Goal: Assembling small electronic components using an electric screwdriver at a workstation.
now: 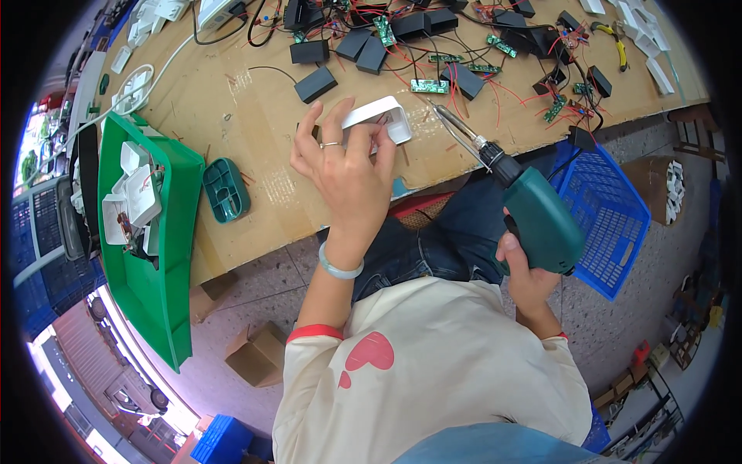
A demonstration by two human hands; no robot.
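Observation:
My left hand (346, 170), wearing a ring and a bangle, has its fingers around a small white plastic case (399, 125) at the table's near edge. The case's open side shows, with something thin and reddish inside, partly hidden by the fingers. In my right hand (529, 278) is a dark green soldering gun (547, 220), gripped by its handle. Its metal tip (456, 124) points up and left over the table, to the right of the case and apart from it. A green compartment tray (226, 192) lies left of my left hand.
Black boxes (315, 83), green circuit boards (430, 86) and red wires crowd the table's far side. Yellow-handled pliers (621, 52) lie far right. A green bin (147, 309) on the left holds white cases (142, 195). A blue crate (610, 224) stands right, a cardboard box (259, 356) below.

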